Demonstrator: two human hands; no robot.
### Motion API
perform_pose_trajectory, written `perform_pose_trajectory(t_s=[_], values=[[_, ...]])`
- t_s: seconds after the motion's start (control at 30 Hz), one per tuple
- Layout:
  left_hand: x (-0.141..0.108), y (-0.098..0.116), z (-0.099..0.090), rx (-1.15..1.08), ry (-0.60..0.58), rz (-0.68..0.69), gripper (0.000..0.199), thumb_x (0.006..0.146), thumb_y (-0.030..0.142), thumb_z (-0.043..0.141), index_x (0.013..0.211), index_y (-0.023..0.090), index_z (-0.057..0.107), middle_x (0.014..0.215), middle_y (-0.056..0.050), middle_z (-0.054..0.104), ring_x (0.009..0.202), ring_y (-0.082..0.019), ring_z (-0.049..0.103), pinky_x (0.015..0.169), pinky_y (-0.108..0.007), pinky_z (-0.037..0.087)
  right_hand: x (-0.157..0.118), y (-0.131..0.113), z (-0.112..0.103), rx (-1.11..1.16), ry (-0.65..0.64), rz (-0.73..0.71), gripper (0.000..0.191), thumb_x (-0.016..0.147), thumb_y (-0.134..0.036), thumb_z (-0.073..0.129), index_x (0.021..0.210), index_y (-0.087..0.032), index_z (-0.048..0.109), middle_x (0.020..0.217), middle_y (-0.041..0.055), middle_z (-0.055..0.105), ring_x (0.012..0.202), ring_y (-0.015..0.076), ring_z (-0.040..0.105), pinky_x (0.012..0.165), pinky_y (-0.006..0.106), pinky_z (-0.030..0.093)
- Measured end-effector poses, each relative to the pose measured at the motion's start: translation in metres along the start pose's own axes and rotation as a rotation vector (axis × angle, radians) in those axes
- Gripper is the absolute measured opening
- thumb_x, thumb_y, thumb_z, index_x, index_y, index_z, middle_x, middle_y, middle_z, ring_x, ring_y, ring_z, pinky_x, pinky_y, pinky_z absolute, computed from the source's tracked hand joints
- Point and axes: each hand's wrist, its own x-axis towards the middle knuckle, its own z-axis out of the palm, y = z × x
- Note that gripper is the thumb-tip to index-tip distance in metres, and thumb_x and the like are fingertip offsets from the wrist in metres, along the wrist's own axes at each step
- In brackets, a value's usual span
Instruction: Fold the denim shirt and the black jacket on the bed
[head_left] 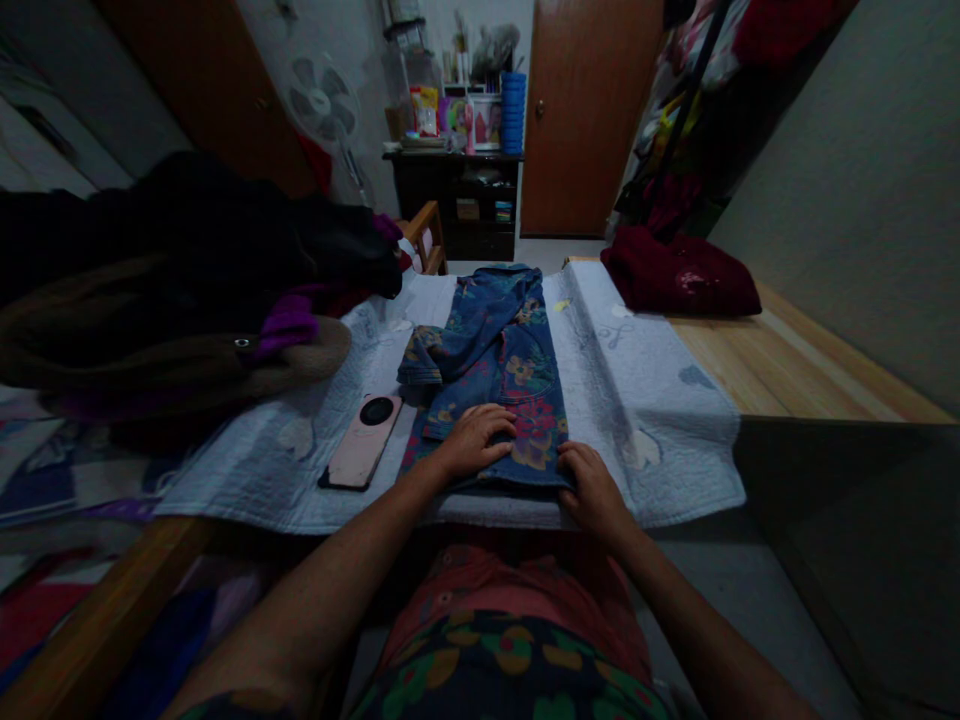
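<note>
A blue denim jacket with a floral print lies partly folded on a quilted white cloth, one sleeve laid across its body. My left hand rests flat on the lower part of the jacket, fingers stretched out. At the near right corner my right hand has its fingers curled over the jacket's edge; the fingertips are partly hidden. A pink phone with a round black camera ring lies left of the jacket, apart from my left hand.
A heap of dark clothes rises on the left. To the right, a folded maroon garment sits on a wooden surface. Farther off are a black cabinet, a standing fan and a wooden door.
</note>
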Motion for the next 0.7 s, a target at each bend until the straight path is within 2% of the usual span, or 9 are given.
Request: perform_pose_trajectory(t_s=[0.13,0.3,0.37,0.43,0.5,0.57,0.7], values=[[-0.001,-0.001,0.005,0.034,0.023,0.030,0.024,0.084,0.033,0.061,0.108,0.027,0.064,0.128,-0.002,0.060,0.127,-0.021,0.044,0.108,-0.040,0.031,-0.003,0.001,0.005,-0.057,-0.041,-0.043,0.047,0.055,-0.002,0.044,0.097,-0.021,0.055,0.122,0.0113,0.054,0.118,0.0265,0.045,0.103,0.049,0.036],[-0.002,0.001,0.003,0.043,0.004,0.027,0.024,0.085,0.033,0.060,0.108,0.027,0.063,0.130,-0.003,0.059,0.129,-0.021,0.043,0.109,-0.041,0.029,-0.012,0.001,-0.002,-0.097,-0.068,-0.138,0.052,0.059,-0.004,0.045,0.107,-0.019,0.056,0.129,0.0118,0.051,0.129,0.0283,0.037,0.110,0.053,0.026],[-0.003,0.003,0.001,0.042,-0.028,0.009,0.027,0.085,0.034,0.060,0.112,0.027,0.062,0.135,-0.004,0.055,0.133,-0.022,0.039,0.111,-0.043,0.027,-0.014,0.000,-0.012,-0.076,-0.090,-0.172,0.049,0.062,-0.007,0.047,0.109,-0.020,0.057,0.131,0.0114,0.051,0.130,0.0287,0.037,0.110,0.052,0.027],[-0.006,0.005,-0.002,0.039,-0.085,-0.011,0.036,0.084,0.038,0.062,0.118,0.028,0.059,0.144,-0.005,0.047,0.139,-0.024,0.032,0.113,-0.047,0.023,-0.011,-0.002,-0.024,-0.043,-0.112,-0.173,0.034,0.070,-0.013,0.049,0.102,-0.020,0.060,0.127,0.0110,0.056,0.125,0.0280,0.044,0.108,0.051,0.031],[-0.009,0.008,-0.002,0.043,-0.144,-0.022,0.050,0.081,0.046,0.064,0.127,0.029,0.054,0.151,-0.007,0.037,0.143,-0.028,0.023,0.114,-0.053,0.019,0.000,-0.006,-0.033,-0.026,-0.122,-0.136,0.018,0.082,-0.020,0.047,0.092,-0.021,0.062,0.116,0.0094,0.062,0.116,0.0256,0.052,0.107,0.050,0.033],[-0.011,0.010,-0.001,0.061,-0.170,-0.024,0.061,0.078,0.051,0.065,0.133,0.030,0.049,0.155,-0.008,0.029,0.144,-0.031,0.017,0.114,-0.056,0.015,0.018,-0.009,-0.032,-0.037,-0.099,-0.095,0.024,0.091,-0.024,0.041,0.094,-0.021,0.064,0.112,0.0084,0.066,0.113,0.0230,0.056,0.108,0.048,0.032],[-0.013,0.013,0.004,0.111,-0.160,-0.035,0.069,0.074,0.050,0.068,0.136,0.029,0.047,0.157,-0.009,0.024,0.145,-0.032,0.013,0.115,-0.057,0.012,0.063,-0.009,-0.007,-0.121,-0.023,-0.104,0.039,0.093,-0.022,0.036,0.126,-0.014,0.055,0.136,0.0138,0.054,0.129,0.0221,0.045,0.109,0.042,0.035]])
